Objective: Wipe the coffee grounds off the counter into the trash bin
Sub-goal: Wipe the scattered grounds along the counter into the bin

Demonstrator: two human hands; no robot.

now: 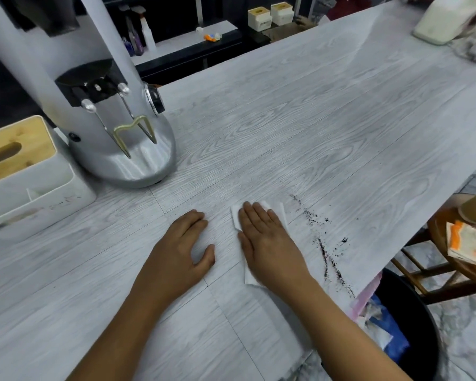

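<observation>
Dark coffee grounds (324,248) lie in a thin streak on the grey wood-grain counter (313,133), running toward its right edge. My right hand (267,240) presses flat on a white paper tissue (280,213), just left of the grounds. My left hand (184,243) rests flat on the bare counter beside it, fingers apart, holding nothing. A black trash bin (415,320) with paper and blue waste inside stands on the floor below the counter's right edge, near the end of the streak.
A silver coffee grinder (115,133) stands at the back left, with a white tissue box with a wooden lid (25,171) beside it. A white container (443,20) sits at the far right corner. A wooden stool (462,257) with a paper cup stands by the bin.
</observation>
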